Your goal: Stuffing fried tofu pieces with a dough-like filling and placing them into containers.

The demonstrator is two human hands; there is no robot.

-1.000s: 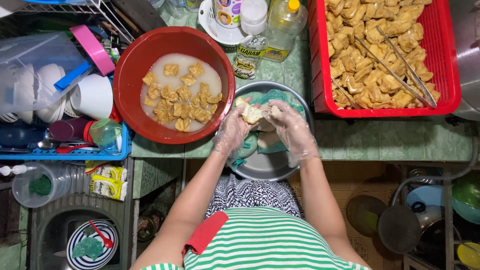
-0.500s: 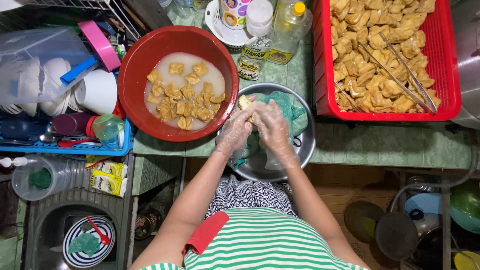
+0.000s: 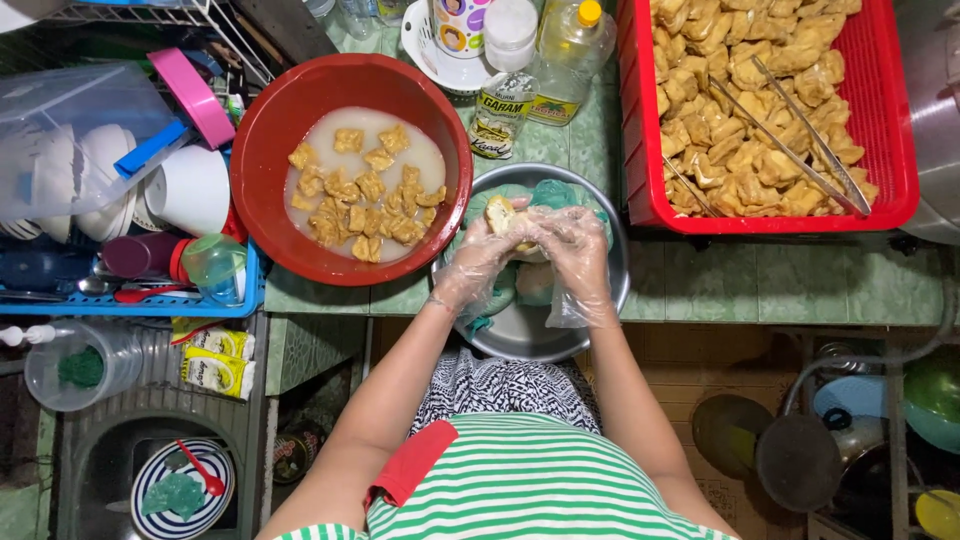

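**Both gloved hands closed on one tofu puff above the metal bowl**

Largest first. Green tiled counter (image 3: 800,285) runs across the view. Top right on it: red slotted basket (image 3: 900,120) heaped with fried tofu puffs, metal tongs (image 3: 790,125) lying diagonally on the heap. Centre left: red round basin (image 3: 290,120) of cloudy liquid with more puffs floating. Just right of and below the basin, overhanging the counter edge: metal bowl (image 3: 520,335), touching or nearly touching the basin rim.

Hands. Left hand (image 3: 490,258) and right hand (image 3: 575,250), both in clear plastic gloves, meet over the bowl's upper half. Between them one tofu puff (image 3: 500,213), pale cut face up and toward the basin. Left fingers are wrapped round it from below; right fingers are curled in against its right side. Both are closed in a grip, neither flat nor open.

Key relation. Puff sits at the upper-left edge of the clasp, nearer the left hand, which carries most of it. Its long axis cannot be read; too little shows.

Hidden or unclear. Bowl contents mostly covered by hands; something pale and greenish shows, kind not determinable. Glove film blurs the fingertips. Oil bottle (image 3: 570,50) and salt packet (image 3: 497,115) behind the bowl; bottle top cut off by frame.
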